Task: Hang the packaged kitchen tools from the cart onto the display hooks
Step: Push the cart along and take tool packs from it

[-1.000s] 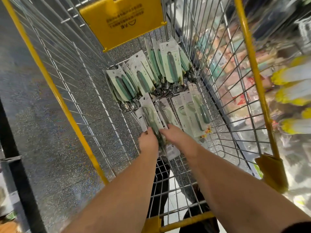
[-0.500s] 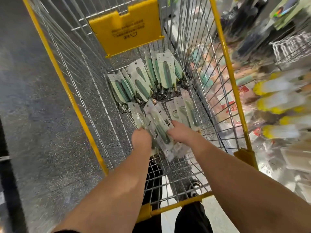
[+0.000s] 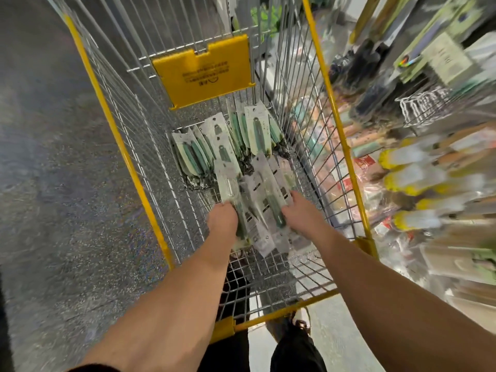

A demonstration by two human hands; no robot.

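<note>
A fanned bundle of packaged kitchen tools (image 3: 255,202), green handles on pale cards, sits low in the wire cart (image 3: 346,146), gripped from both sides: the left hand (image 3: 223,220) curls round its left edge, the right hand (image 3: 299,214) round its right. More packets (image 3: 214,146) lean against the far end under a yellow placard (image 3: 204,71). The tall mesh walls close in tightly on both sides, open only above. Blurred display shelves (image 3: 429,157) crowd the right.
</note>
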